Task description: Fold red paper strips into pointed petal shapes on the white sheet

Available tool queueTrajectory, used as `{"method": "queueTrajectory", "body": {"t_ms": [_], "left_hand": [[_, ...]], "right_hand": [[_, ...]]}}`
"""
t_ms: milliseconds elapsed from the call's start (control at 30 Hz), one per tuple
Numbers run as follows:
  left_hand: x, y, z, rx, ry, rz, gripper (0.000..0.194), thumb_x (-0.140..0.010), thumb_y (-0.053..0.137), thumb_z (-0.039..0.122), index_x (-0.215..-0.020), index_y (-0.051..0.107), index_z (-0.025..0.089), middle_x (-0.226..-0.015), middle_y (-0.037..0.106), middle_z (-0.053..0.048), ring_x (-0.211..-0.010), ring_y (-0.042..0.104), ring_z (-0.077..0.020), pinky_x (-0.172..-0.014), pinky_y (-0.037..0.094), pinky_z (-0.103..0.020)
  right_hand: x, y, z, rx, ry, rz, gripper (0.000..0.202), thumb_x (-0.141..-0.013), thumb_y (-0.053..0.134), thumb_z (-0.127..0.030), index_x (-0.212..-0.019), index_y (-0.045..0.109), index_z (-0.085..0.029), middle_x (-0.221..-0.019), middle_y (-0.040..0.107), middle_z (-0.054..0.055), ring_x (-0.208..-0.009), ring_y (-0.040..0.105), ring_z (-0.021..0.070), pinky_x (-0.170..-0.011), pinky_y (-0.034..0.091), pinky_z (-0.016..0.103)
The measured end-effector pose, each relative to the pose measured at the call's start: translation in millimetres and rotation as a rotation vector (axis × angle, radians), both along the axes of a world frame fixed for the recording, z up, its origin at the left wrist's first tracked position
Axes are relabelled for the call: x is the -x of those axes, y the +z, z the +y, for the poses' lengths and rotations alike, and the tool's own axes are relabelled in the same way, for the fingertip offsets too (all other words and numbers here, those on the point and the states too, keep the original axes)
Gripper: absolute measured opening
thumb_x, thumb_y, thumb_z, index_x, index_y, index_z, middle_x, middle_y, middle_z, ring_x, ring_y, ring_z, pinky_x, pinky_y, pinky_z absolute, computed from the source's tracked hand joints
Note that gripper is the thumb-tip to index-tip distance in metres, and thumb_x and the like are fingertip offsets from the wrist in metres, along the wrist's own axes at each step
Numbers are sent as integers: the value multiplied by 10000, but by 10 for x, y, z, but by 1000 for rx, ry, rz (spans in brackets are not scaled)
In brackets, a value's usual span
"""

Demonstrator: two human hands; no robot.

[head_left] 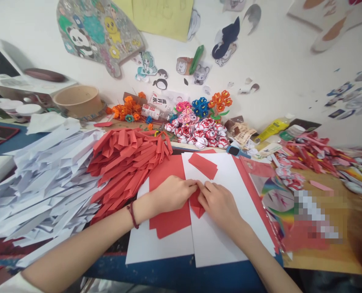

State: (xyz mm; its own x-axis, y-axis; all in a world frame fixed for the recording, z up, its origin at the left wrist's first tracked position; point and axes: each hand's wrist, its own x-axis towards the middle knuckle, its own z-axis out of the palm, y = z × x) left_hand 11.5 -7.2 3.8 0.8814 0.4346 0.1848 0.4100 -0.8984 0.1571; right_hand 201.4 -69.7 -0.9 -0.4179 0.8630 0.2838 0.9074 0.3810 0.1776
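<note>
Between my two hands is a small folded red paper [197, 206], its pointed lower end showing over white sheets [223, 240]. My left hand [175, 191] pinches its top edge with the fingertips. On the other side, my right hand [216, 200] has its fingers closed on the same paper, hiding much of it. The fingertips of both hands meet at its top. Just above them lies a flat red strip [203, 165] on the white paper. Larger red sheets [170, 224] are under and beside my left hand.
A heap of folded red strips [129, 158] and a bigger heap of folded white strips [46, 183] lie on the left. Red-and-white paper flowers [210, 132], a bowl [77, 99] and a yellow bottle [272, 129] stand along the wall. Plastic packaging [275, 199] is at right.
</note>
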Motion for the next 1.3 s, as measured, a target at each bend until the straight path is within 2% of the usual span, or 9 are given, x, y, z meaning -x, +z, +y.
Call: {"method": "queueTrajectory", "body": {"t_ms": [200,467,600,700,833,967,1033,1133,1300], "left_hand": [[-9,-35,-5,-15,6,10,354,-886,412,118,-1211,544,165,-1083,632,-132,-794,656,-198,-635,499,-275],[0,10,-21,-17,-3,6,307,-881,415,104,-1148,560,151,-1067,631,-129,-764,646,-190,-607,473,-267],[2,-4,-28,-33,-7,13,236,-878,416,96,-1051,569,143,-1044,634,-118,-710,633,-177,-572,449,-267],[2,-23,-29,-45,-3,20,237,-869,422,93,-1055,559,147,-1035,634,-105,-690,630,-182,-543,435,-283],[7,-37,-29,-56,-3,28,283,-865,414,88,-1113,539,141,-1049,631,-106,-693,633,-192,-535,432,-302],[7,-39,-33,-72,-6,44,302,-872,408,98,-1148,528,126,-1011,641,-108,-693,636,-205,-542,434,-318],[7,-40,-33,-74,-5,46,312,-860,413,91,-1146,530,128,-999,647,-99,-683,635,-210,-527,425,-324],[14,-41,-34,-80,-6,40,362,-858,409,88,-1204,506,128,-1039,651,-103,-669,634,-211,-498,409,-326],[33,-32,-42,-96,-19,48,394,-868,396,95,-1249,491,122,-1054,657,-112,-631,623,-209,-471,399,-322]], "right_hand": [[-90,-23,-103,-34,2,-10,358,-918,437,-154,-1229,606,-98,-732,585,29,-661,524,172,-613,371,331],[-167,-18,-238,-2,14,-69,368,-928,433,-161,-1254,591,-95,-735,586,29,-661,537,165,-614,365,321],[-240,27,-237,104,30,26,369,-927,417,-152,-1248,596,-118,-811,616,48,-723,575,170,-650,399,305],[-297,88,-193,285,-15,242,370,-922,414,-161,-1230,615,-203,-816,612,26,-721,579,151,-649,421,271],[-290,125,-33,419,-119,524,321,-905,449,-216,-1141,655,-284,-812,632,-4,-662,568,130,-630,427,250],[-236,76,269,439,-230,702,203,-863,549,-378,-947,674,-242,-642,607,-25,-594,565,142,-550,390,247],[-234,62,441,499,-225,748,222,-828,592,-422,-823,656,-209,-567,579,-33,-520,540,126,-518,378,241],[-262,84,646,683,-218,736,287,-778,639,-466,-709,602,-190,-478,553,-46,-373,470,98,-425,330,234],[-311,153,802,907,-190,773,370,-691,711,-516,-656,556,-182,-465,556,-38,-360,478,97,-363,328,213]]}}
